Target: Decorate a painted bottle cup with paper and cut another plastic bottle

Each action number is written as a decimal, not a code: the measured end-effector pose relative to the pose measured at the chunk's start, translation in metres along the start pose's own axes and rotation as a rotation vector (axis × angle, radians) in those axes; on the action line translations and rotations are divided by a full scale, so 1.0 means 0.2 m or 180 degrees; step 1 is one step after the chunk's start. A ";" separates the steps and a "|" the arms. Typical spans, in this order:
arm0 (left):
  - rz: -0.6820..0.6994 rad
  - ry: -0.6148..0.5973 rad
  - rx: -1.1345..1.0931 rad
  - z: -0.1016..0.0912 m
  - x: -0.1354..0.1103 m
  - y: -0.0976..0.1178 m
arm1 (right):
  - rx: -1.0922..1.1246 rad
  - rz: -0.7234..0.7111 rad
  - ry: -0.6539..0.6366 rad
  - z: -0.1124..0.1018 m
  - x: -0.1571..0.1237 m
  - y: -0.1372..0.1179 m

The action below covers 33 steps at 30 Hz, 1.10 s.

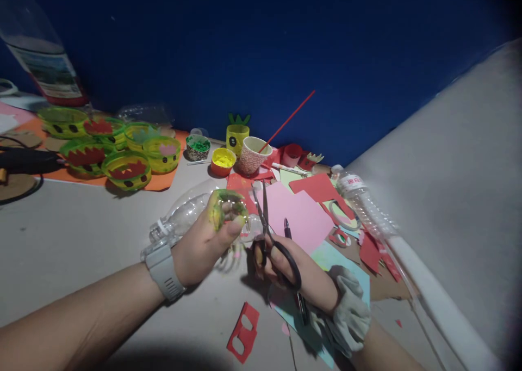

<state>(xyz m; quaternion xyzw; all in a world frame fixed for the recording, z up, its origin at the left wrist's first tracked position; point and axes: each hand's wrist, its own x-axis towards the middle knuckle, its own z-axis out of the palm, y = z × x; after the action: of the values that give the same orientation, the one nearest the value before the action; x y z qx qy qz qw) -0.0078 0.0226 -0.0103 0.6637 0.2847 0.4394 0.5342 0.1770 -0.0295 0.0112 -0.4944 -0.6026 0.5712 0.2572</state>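
My left hand (218,232) is curled round a clear plastic bottle (190,202) that lies on its side, neck toward my wrist. Green and yellow smears show at the fingers; whether they are on skin or plastic is unclear. In my right hand (281,259) is a pair of scissors (265,210) with black handles, its blades slightly apart and pointing away from me. The blades stand close to the bottle's far end; contact cannot be made out. A pink paper sheet (302,216) and a black pen (287,228) lie just beyond the right hand.
Several yellow-green painted cups (126,169) stand on orange paper (165,181) at left. Farther back are a green-filled cup (198,147), a yellow-filled cup (223,161) and a patterned paper cup (253,156) holding a red stick. A red cutout (243,333) lies in front; paper scraps spread right.
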 end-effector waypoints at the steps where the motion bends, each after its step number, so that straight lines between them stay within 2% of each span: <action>1: 0.0018 -0.0040 0.0033 0.00 0.00 0.00 | -0.0011 -0.0064 -0.0094 0.00 -0.01 -0.01; 5: 0.0084 -0.0217 0.0254 0.00 -0.01 0.00 | -0.0331 -0.0324 -0.0121 -0.01 -0.02 -0.03; 9: 0.0202 -0.0382 0.0612 -0.01 -0.02 0.00 | -0.0993 -0.0252 -0.0042 -0.03 -0.03 -0.04; 12: 0.0374 -0.0507 0.0986 -0.01 -0.03 0.00 | -0.1177 -0.0261 -0.0066 -0.04 -0.03 -0.04; 17: 0.0515 -0.0397 0.1125 -0.01 -0.02 0.00 | -0.1091 -0.0382 -0.0216 -0.05 -0.04 -0.05; 22: 0.0592 -0.0535 0.1252 -0.01 -0.03 0.00 | -0.0863 -0.0452 -0.0136 -0.03 -0.05 -0.07; 30: 0.0708 -0.0439 0.1324 -0.01 -0.03 -0.02 | -0.0761 -0.0237 0.0109 0.00 -0.04 -0.06; 33: 0.0593 -0.0315 0.1372 0.00 -0.03 -0.02 | -0.0769 -0.0130 0.0167 0.00 -0.05 -0.05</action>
<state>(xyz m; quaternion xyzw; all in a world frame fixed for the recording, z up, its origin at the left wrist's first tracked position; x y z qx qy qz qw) -0.0097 0.0193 -0.0154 0.8065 0.2829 0.3828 0.3507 0.1772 -0.0368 0.0223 -0.5242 -0.6700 0.4761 0.2231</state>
